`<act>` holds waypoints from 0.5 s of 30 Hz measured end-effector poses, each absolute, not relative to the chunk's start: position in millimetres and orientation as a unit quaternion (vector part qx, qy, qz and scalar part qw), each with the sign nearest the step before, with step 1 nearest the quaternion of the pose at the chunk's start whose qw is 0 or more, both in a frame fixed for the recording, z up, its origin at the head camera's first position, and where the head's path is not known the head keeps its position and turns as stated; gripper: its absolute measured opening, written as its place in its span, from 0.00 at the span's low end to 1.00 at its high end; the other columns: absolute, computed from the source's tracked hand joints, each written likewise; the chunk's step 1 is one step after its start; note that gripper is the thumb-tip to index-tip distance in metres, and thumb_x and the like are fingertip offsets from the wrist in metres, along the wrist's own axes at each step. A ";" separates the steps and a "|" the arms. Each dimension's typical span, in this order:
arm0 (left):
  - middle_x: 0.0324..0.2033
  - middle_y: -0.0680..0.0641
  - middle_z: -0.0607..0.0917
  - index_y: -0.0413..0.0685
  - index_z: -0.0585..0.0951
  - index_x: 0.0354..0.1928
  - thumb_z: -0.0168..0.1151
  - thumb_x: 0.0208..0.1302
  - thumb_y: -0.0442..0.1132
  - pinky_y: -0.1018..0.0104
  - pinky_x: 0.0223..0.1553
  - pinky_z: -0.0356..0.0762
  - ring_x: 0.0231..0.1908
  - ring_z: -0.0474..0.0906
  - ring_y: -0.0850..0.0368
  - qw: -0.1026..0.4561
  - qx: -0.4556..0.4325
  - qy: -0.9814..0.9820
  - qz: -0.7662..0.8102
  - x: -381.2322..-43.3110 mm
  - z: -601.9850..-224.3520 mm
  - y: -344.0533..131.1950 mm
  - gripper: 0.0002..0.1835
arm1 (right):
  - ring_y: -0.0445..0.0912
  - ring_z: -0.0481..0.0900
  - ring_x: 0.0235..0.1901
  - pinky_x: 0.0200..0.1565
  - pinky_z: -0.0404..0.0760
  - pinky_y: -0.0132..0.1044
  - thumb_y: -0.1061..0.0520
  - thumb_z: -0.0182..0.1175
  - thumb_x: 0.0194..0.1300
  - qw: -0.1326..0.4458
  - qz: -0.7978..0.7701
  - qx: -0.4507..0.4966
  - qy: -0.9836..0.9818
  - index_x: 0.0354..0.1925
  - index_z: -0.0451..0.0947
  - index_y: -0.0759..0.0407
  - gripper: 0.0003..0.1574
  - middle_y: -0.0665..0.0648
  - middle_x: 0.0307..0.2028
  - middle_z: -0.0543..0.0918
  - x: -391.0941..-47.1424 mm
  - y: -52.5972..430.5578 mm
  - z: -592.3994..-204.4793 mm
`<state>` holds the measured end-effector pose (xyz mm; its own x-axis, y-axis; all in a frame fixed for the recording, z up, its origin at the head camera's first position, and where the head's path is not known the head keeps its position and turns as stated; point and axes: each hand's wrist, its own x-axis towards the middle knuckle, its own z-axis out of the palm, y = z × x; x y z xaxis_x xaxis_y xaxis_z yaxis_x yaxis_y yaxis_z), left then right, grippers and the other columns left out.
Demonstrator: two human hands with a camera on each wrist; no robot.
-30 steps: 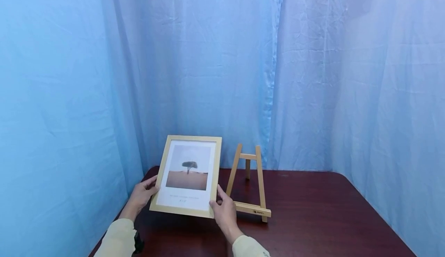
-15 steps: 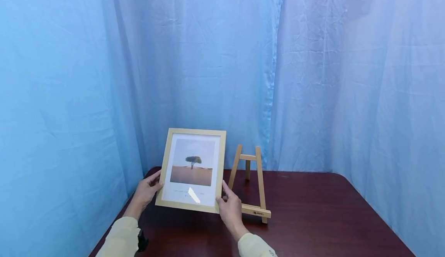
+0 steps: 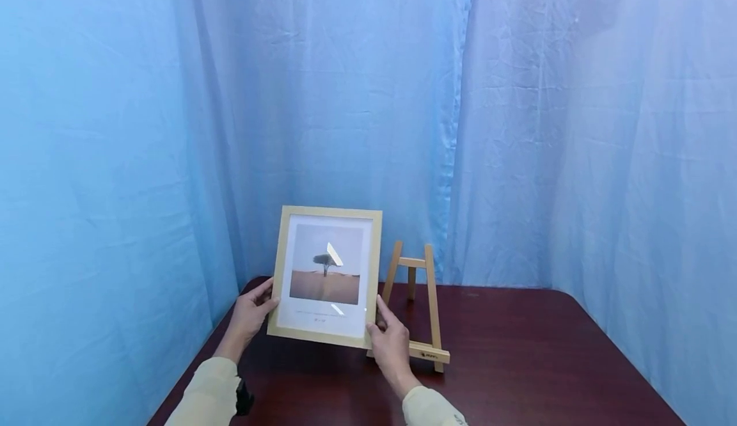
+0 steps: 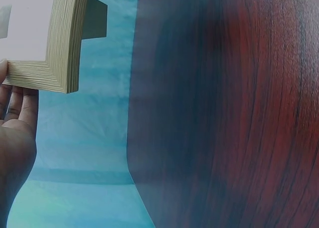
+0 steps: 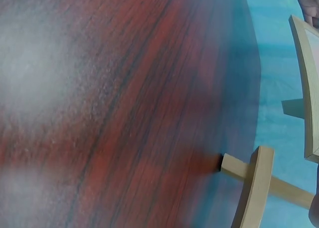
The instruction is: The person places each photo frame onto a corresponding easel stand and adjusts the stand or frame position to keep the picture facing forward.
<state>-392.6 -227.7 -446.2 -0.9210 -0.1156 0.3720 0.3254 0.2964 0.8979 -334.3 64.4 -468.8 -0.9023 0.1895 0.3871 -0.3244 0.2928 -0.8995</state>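
Note:
A picture frame (image 3: 328,288) in pale wood, with a lone tree printed in it, is held off the table and tilted back. My left hand (image 3: 249,317) grips its left edge near the lower corner, thumb in front and fingers behind. On the opposite edge my right hand (image 3: 393,344) holds it the same way. A stand flap (image 4: 94,19) juts from its back in the left wrist view. Just right of the frame stands a small wooden easel (image 3: 433,304), its lower left part hidden by the frame and my right hand. The easel's ledge (image 5: 254,188) shows in the right wrist view.
The dark reddish wooden table (image 3: 518,349) has rounded far corners. Blue curtains (image 3: 357,93) hang behind it and along both sides. A black strap-like item (image 3: 244,398) sits at my left cuff.
Both hands have carried the picture frame up and to the right, toward the easel, and it now faces me more upright. Light reflections have appeared on its glass. The easel stays put.

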 end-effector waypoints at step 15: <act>0.55 0.31 0.80 0.34 0.74 0.65 0.64 0.63 0.24 0.77 0.39 0.75 0.43 0.75 0.58 0.203 -0.084 -0.767 -0.603 -390.3 -441.1 -210.4 0.27 | 0.50 0.81 0.47 0.38 0.82 0.34 0.68 0.62 0.65 0.212 0.601 0.055 -0.769 0.72 0.67 0.48 0.40 0.61 0.60 0.78 -336.4 87.5 -465.7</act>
<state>-390.3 -210.4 -441.1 -0.9031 -0.1158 0.4134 0.3742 0.2597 0.8902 -336.4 87.5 -465.7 -0.9039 0.1705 0.3923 -0.3396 0.2717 -0.9005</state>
